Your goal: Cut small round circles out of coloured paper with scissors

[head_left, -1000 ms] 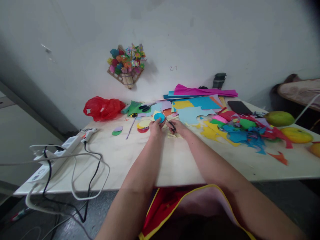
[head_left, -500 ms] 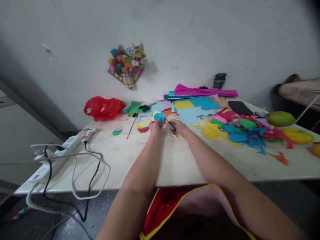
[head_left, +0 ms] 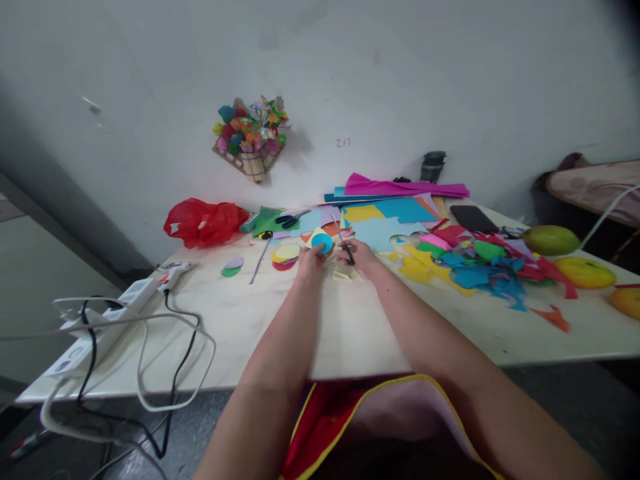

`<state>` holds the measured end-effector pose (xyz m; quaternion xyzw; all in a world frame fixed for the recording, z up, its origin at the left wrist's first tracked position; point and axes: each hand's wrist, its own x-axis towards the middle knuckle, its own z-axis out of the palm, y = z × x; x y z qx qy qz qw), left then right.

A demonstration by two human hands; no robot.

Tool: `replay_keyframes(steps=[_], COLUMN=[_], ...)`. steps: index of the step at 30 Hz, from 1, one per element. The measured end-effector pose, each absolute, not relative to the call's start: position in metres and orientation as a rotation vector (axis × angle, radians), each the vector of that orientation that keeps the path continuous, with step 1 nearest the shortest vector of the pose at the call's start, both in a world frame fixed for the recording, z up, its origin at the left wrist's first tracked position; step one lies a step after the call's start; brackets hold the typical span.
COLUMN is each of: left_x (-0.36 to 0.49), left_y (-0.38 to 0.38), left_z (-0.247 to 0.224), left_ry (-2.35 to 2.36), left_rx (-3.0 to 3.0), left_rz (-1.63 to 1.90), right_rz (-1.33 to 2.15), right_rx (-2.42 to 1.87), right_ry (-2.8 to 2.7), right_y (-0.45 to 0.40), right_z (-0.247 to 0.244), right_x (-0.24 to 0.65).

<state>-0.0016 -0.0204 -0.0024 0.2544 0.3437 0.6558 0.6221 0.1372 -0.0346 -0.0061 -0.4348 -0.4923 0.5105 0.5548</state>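
Note:
My left hand (head_left: 313,259) pinches a blue paper circle (head_left: 322,243) together with pale yellow paper (head_left: 317,233) that shows behind it. In my right hand (head_left: 359,257) is a pair of dark-handled scissors (head_left: 347,251), blades pointing up and away, just to the right of the blue circle. Small pale yellow scraps (head_left: 345,275) lie on the table below the hands. Left of my left hand sits a stack of yellow and red paper circles (head_left: 285,256). Further left lie a lilac and a green circle (head_left: 232,268).
A power strip (head_left: 105,327) with loose cables lies at the left edge. Behind are a red plastic bag (head_left: 206,222), second scissors (head_left: 289,220) and coloured sheets (head_left: 385,230). Paper scraps (head_left: 490,267), a phone (head_left: 473,218) and mangoes (head_left: 585,272) occupy the right side.
The scissors have moved right, away from the blue circle, and their blades point more upright. My left hand still holds the paper. The whole view has shifted slightly.

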Motion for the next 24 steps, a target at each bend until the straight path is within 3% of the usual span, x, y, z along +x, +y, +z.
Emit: replay_keyframes(steps=[24], left_x=[0.0025], left_y=[-0.0230], left_z=[-0.0096], left_ry=[0.759], left_rx=[0.775], left_rz=[1.365], right_rz=[1.145], right_rx=[-1.018], right_ry=[-1.028], right_y=[-0.0308], right_z=[-0.0008], right_x=[0.1379])
